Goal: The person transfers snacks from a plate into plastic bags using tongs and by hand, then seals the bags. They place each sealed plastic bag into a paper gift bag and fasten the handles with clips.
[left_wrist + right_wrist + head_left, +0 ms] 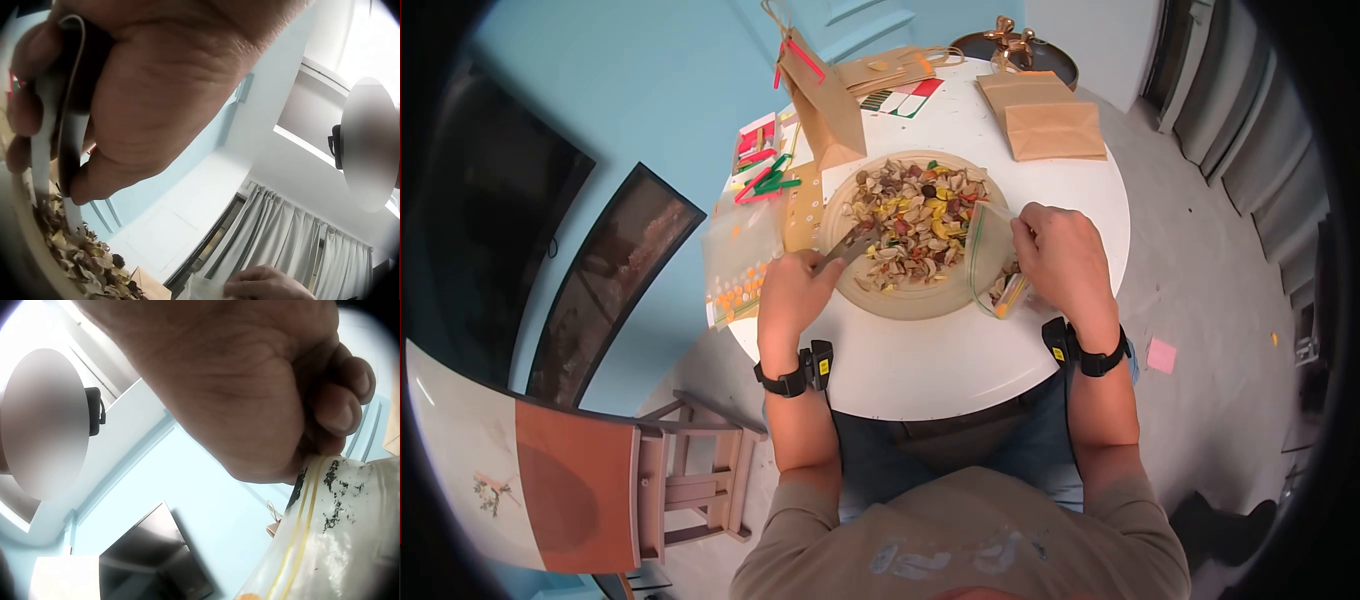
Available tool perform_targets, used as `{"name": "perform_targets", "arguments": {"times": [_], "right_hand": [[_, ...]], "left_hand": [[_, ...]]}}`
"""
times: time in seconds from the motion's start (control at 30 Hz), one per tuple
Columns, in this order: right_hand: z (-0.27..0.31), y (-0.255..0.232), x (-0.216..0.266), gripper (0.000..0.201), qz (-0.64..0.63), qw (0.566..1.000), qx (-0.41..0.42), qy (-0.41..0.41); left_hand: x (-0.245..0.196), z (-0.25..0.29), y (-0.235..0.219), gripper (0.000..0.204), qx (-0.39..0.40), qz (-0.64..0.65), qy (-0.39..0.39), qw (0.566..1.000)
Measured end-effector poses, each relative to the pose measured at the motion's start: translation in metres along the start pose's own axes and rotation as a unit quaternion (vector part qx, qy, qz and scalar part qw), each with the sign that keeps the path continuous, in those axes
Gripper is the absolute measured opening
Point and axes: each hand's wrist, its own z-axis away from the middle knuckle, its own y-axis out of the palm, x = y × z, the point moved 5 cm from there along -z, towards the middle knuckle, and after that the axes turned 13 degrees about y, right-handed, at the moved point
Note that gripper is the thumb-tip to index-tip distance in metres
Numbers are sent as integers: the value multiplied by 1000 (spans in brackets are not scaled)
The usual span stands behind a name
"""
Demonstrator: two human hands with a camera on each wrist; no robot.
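My left hand [790,298] grips metal tongs [847,247], whose tips reach into a heap of dried mixed pieces [930,215], tan, yellow and reddish. The heap lies on a round, pale tan plate [878,308]. In the left wrist view the two arms of the tongs [74,137] stand apart among the pieces. At the plate's right edge my right hand [1066,262] pinches the rim of a clear zip bag [988,245]. Some of the pieces lie in the bottom of this bag. Its yellow seal lines and dark print show on the bag [347,519] in the right wrist view.
A brown paper bag [825,110] stands behind the plate, and another folded one [1050,125] lies at the back right. Left of the plate are green and pink clips [770,182] and an orange-dotted zip bag [735,255]. A dark tray [1055,65] sits at the back.
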Motion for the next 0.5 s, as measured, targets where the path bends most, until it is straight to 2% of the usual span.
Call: {"name": "perform_targets", "arguments": {"times": [0.13,0.27,0.37,0.43,0.5], "right_hand": [[0,1,4,26,1,1000,-2,2],[1,2,6,26,6,1000,1,0],[2,1,4,25,6,1000,2,2],[3,0,3,25,1,1000,3,6],[3,0,2,26,-1,1000,1,2]], "left_hand": [[-6,-2,3,38,16,-18,22,999],[-15,1,2,37,30,-47,11,998],[-14,2,5,34,13,-62,21,998],[-12,2,5,29,-26,-58,71,995],[-10,2,6,28,-28,-57,75,995]]}}
